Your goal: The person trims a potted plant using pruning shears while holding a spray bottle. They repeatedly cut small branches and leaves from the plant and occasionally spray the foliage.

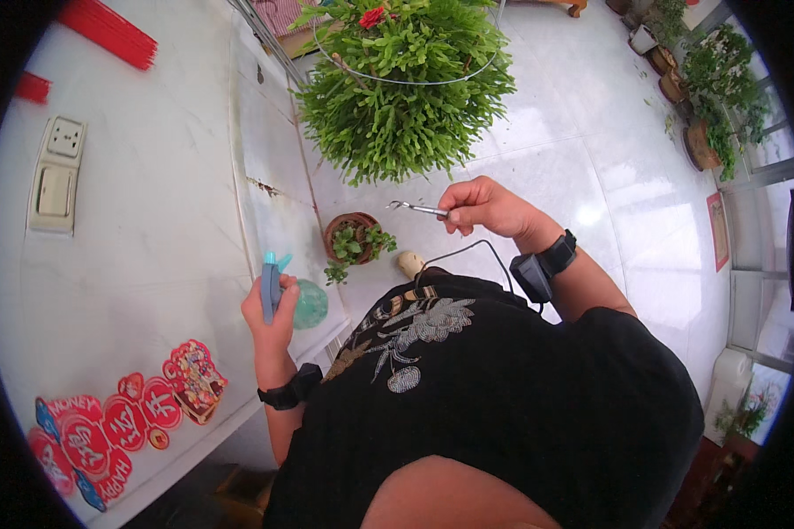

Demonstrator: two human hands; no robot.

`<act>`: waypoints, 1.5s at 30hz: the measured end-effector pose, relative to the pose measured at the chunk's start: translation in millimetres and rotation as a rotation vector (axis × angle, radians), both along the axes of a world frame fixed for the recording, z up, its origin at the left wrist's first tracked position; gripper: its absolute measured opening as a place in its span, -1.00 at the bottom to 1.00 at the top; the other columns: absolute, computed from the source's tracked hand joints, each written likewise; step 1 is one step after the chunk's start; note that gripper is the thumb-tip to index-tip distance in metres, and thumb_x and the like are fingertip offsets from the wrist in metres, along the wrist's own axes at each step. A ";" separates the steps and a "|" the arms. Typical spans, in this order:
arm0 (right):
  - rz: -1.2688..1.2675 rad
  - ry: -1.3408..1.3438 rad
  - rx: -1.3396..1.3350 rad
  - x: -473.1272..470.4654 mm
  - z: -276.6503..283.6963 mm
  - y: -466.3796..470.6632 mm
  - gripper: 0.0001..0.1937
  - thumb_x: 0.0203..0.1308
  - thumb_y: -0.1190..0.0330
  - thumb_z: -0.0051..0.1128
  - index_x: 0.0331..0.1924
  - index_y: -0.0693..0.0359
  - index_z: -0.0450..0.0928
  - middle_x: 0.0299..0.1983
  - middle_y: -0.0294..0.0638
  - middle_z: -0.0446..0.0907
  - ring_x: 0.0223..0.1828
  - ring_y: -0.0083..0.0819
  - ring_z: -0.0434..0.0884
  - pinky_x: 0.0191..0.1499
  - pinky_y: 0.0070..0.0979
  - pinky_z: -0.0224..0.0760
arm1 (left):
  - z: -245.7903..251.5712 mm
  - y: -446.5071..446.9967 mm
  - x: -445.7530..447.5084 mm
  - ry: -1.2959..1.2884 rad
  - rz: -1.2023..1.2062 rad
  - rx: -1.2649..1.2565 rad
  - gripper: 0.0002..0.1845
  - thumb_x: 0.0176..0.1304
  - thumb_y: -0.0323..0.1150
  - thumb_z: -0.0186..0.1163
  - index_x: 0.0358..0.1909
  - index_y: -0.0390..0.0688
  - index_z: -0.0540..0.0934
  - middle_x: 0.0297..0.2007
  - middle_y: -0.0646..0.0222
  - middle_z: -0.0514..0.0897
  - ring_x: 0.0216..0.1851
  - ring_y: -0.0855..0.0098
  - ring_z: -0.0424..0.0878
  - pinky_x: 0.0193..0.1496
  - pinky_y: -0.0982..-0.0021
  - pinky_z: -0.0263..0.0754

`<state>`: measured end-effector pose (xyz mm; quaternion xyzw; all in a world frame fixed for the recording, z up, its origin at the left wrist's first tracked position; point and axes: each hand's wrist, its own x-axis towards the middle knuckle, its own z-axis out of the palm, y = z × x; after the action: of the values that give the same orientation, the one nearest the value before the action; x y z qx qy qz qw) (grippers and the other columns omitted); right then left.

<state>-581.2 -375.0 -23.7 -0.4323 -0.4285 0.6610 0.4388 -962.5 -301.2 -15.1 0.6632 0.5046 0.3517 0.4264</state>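
Observation:
My left hand (272,311) is closed around the neck of a spray bottle (311,305) with a translucent green body and a grey and turquoise trigger head. In my right hand (480,208) is a slim metal hand tool (420,208), its curved tip pointing left; it looks like small scissors or pliers. The tool's tip is above and to the right of a small leafy plant in a round brown pot (329,239). Beyond both hands stands a large bushy green plant (403,112) with one red flower (372,18) and a thin wire hoop around it.
A white wall on the left carries a socket and switch plate (54,192) and red festive decorations (126,423). Glossy pale tiles cover the floor (556,178). More potted plants (701,145) line the windows on the right. A black cable (463,248) runs near my right wrist.

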 end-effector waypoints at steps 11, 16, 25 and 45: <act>-0.115 -0.060 0.001 -5.3 1.7 -84.7 -0.91 0.20 0.45 0.12 -0.27 0.29 0.58 -0.46 -0.32 0.61 -0.50 -0.65 0.48 -0.41 -0.67 0.34 | -8.9 -77.0 -27.2 -0.085 0.027 -0.040 -0.83 0.09 -0.46 0.29 -0.32 -0.33 0.56 -0.42 0.39 0.63 -0.37 0.60 0.53 -0.23 0.51 0.45; -0.188 -0.086 0.059 11.0 -3.2 -99.9 -0.92 0.21 0.46 0.12 -0.27 0.29 0.57 -0.47 -0.31 0.61 -0.51 -0.65 0.49 -0.43 -0.67 0.35 | 7.8 -89.0 -14.6 -0.035 0.005 0.039 -0.82 0.09 -0.45 0.30 -0.31 -0.33 0.57 -0.44 0.40 0.63 -0.39 0.61 0.51 -0.25 0.52 0.44; -0.284 -0.188 0.124 81.5 -5.5 -124.6 -0.95 0.16 0.49 0.12 -0.32 0.28 0.56 -0.50 -0.34 0.59 -0.50 -0.65 0.49 -0.42 -0.67 0.37 | 23.0 -103.0 49.9 0.083 0.017 0.095 -0.79 0.07 -0.41 0.32 -0.32 -0.32 0.57 -0.45 0.40 0.63 -0.40 0.61 0.52 -0.28 0.54 0.44; -0.612 -0.188 0.074 234.9 -12.7 -227.1 -0.96 0.17 0.51 0.08 -0.38 0.27 0.53 -0.55 -0.32 0.55 -0.55 -0.68 0.42 -0.45 -0.69 0.29 | 28.6 -133.0 233.2 0.049 -0.286 0.082 -0.77 0.08 -0.37 0.35 -0.30 -0.29 0.59 -0.43 0.41 0.64 -0.40 0.62 0.52 -0.29 0.54 0.45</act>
<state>-346.3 -602.1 -36.4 -0.5841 -0.3411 0.4393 0.5912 -729.3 -434.3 13.5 0.7536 0.4005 0.2914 0.4322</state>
